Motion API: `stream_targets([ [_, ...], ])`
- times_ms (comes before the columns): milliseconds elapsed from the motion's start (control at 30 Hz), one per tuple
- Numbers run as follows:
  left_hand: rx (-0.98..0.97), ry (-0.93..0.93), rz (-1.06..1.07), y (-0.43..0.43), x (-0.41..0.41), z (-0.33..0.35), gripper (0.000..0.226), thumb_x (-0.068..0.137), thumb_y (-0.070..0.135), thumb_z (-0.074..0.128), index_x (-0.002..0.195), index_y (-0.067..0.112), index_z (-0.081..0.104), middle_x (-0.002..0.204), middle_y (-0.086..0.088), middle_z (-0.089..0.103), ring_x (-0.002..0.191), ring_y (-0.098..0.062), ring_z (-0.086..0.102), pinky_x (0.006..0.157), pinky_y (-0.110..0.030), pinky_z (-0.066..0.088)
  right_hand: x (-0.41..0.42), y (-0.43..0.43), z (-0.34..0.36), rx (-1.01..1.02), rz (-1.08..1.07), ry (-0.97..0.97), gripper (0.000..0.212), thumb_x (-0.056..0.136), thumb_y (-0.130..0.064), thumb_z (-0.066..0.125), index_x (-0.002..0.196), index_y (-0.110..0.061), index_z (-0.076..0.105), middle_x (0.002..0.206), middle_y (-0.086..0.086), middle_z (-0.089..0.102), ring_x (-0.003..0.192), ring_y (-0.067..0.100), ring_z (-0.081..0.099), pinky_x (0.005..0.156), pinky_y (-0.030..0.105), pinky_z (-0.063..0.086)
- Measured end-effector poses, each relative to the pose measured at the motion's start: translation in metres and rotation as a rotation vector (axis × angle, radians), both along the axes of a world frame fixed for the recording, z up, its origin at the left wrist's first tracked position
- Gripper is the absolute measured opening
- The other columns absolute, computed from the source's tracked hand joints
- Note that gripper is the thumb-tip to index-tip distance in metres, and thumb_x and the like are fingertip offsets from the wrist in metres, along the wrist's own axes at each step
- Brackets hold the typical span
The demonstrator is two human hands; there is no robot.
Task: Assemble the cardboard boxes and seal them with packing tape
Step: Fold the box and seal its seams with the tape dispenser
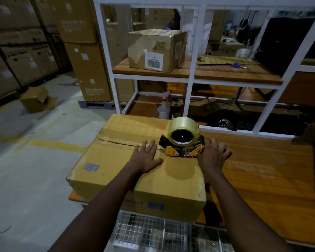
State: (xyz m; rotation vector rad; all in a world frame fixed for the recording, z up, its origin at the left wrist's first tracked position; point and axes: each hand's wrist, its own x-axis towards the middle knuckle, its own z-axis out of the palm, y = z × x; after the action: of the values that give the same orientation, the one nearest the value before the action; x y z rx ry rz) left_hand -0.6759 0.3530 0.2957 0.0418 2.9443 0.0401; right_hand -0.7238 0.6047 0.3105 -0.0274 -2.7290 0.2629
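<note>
Dispenser (183,140) handle under right hand (214,154)

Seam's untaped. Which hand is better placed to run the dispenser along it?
Right. The right hand grips the tape dispenser, which sits on the box at the right end of the seam. The left hand lies flat across the seam, better suited to holding the box shut.
</note>
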Motion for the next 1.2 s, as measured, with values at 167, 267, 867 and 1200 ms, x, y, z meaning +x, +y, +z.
stream_targets([
  [167,0.004,-0.007,0.002,-0.002,0.000,0.000,0.083,0.097,0.068,0.020,0.158,0.019,-0.006,0.164,-0.001,-0.016,0.152,-0.026,-0.010,0.121,-0.050,0.002,-0.003,0.034,-0.001,-0.051,-0.022,-0.030,0.051,0.077,-0.023,0.073,0.124,-0.029,0.056,0.116,0.004,0.056,0.110,0.035,0.046,0.091,0.046,0.031],
  [267,0.013,-0.008,-0.006,-0.001,0.000,0.003,0.080,0.098,0.066,0.021,0.158,0.019,-0.006,0.164,0.000,-0.017,0.152,-0.025,-0.010,0.121,-0.050,0.003,-0.007,0.069,0.000,-0.049,-0.030,-0.028,0.050,0.077,-0.021,0.072,0.124,-0.026,0.056,0.114,0.006,0.055,0.105,0.034,0.046,0.090,0.045,0.031],
  [867,-0.001,0.005,0.008,0.098,-0.011,0.006,0.079,0.098,0.062,0.026,0.159,0.020,-0.003,0.165,-0.001,-0.012,0.153,-0.023,-0.006,0.122,-0.050,0.004,-0.012,0.114,-0.003,-0.126,0.154,-0.027,0.053,0.074,-0.007,0.071,0.123,-0.024,0.057,0.116,0.006,0.057,0.104,0.034,0.045,0.085,0.044,0.033],
  [1200,0.027,-0.026,0.088,0.139,-0.013,0.011,0.098,0.089,0.077,0.030,0.158,0.018,-0.007,0.164,-0.003,-0.017,0.151,-0.029,-0.011,0.118,-0.061,0.001,-0.021,0.150,-0.021,-0.143,0.214,-0.155,0.050,0.083,-0.015,0.068,0.130,-0.015,0.051,0.133,0.011,0.051,0.118,0.037,0.043,0.093,0.047,0.033],
])
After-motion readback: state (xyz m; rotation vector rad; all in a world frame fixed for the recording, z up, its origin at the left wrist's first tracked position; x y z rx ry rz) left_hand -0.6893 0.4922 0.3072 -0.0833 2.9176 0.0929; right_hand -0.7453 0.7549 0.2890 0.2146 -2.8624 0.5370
